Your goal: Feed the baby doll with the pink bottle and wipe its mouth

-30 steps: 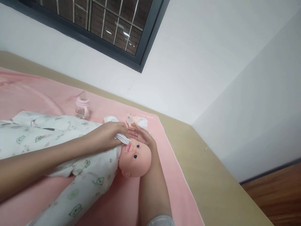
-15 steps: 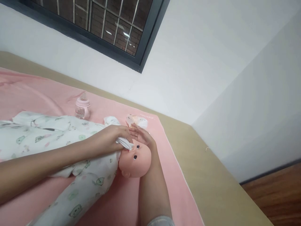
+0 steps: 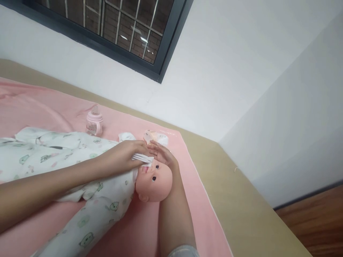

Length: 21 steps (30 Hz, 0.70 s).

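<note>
A baby doll [image 3: 154,182] in a white sleepsuit with green prints [image 3: 88,167] lies on a pink blanket [image 3: 166,228], head to the right. My left hand [image 3: 125,155] pinches a folded white wipe [image 3: 143,158] and holds it against the far side of the doll's face, near the cheek. My right hand [image 3: 162,155] cups the top of the doll's head from behind, fingers stretched flat along it.
A pink baby bottle [image 3: 94,121] stands on the blanket behind the doll. A small white cloth [image 3: 125,136] and a pale packet [image 3: 158,136] lie beyond the hands. The tan mattress [image 3: 241,200] ends against white walls; a wooden floor [image 3: 316,221] shows at right.
My left hand has drawn the white wipe from the doll's mouth up over the cheek toward the far side of the face. My right hand has stayed on the head.
</note>
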### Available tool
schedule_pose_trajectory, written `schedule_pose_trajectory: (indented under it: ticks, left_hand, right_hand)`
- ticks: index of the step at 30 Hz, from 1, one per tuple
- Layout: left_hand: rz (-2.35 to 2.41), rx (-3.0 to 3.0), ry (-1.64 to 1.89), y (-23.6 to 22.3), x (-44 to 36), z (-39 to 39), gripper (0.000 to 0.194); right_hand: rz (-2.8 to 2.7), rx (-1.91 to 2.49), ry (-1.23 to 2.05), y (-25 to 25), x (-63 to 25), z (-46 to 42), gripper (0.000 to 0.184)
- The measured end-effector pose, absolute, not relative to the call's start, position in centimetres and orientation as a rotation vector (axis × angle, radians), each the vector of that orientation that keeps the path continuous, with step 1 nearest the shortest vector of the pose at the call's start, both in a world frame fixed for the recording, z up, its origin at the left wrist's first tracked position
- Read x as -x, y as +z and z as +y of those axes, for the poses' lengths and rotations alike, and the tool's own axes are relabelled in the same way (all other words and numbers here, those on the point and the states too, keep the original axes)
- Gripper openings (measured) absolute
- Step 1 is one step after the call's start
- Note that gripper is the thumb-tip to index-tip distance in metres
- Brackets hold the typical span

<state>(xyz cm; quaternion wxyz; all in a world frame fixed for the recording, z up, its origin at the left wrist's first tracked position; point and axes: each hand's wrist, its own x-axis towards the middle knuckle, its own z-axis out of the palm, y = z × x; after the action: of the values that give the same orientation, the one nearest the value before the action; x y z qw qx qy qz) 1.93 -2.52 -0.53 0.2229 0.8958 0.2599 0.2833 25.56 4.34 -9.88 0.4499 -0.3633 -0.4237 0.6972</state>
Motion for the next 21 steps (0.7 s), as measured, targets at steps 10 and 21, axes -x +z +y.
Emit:
schedule_pose_trajectory:
  ticks: [10, 21]
  left_hand:
    - [0.935, -2.335, 0.871, 0.7, 0.1, 0.0, 0.036]
    - [0.994, -2.193, 0.922, 1.0, 0.8, 0.6, 0.055]
  right_hand:
    - [-1.680, 0.862, 1.597, -1.0, -25.7, 1.8, 0.038]
    - [-2.082, 1.098, 1.215, 4.4, -22.2, -1.4, 0.025]
